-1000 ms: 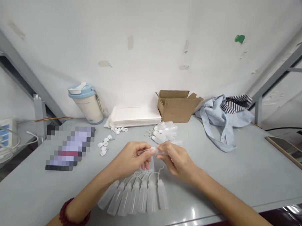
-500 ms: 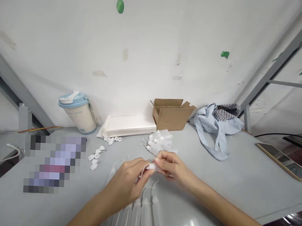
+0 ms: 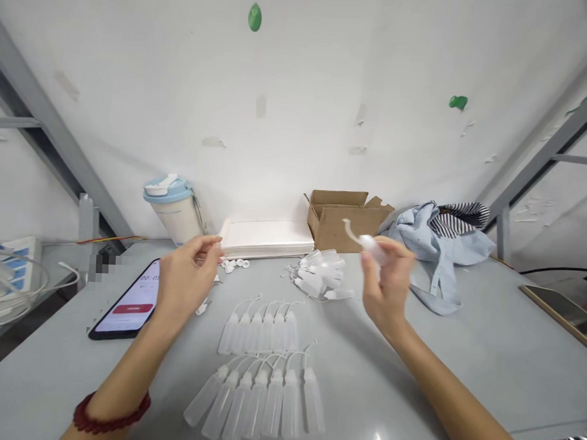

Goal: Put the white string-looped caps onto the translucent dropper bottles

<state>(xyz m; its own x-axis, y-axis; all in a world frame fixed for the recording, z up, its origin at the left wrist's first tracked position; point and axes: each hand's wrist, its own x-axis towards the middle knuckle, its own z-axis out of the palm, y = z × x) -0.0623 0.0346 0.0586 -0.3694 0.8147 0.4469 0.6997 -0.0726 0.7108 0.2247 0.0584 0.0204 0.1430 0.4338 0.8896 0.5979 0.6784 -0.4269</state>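
My right hand is raised above the grey table and closed around a small translucent squeeze bottle with its cap strap sticking up. My left hand hovers to the left, fingers pinched near the small white caps; what it pinches is too small to tell. Two rows of capped bottles lie between my arms: a far row and a near row. A loose pile of bottles sits behind them.
A phone with a lit screen lies at the left. At the back stand a blue-lidded cup, a stack of white sheets, a cardboard box and a pale blue cloth bag. A tablet lies far right.
My hands were together on one bottle over the rows; now they have parted. The right hand lifted the bottle up and right, the left moved out toward the white caps.
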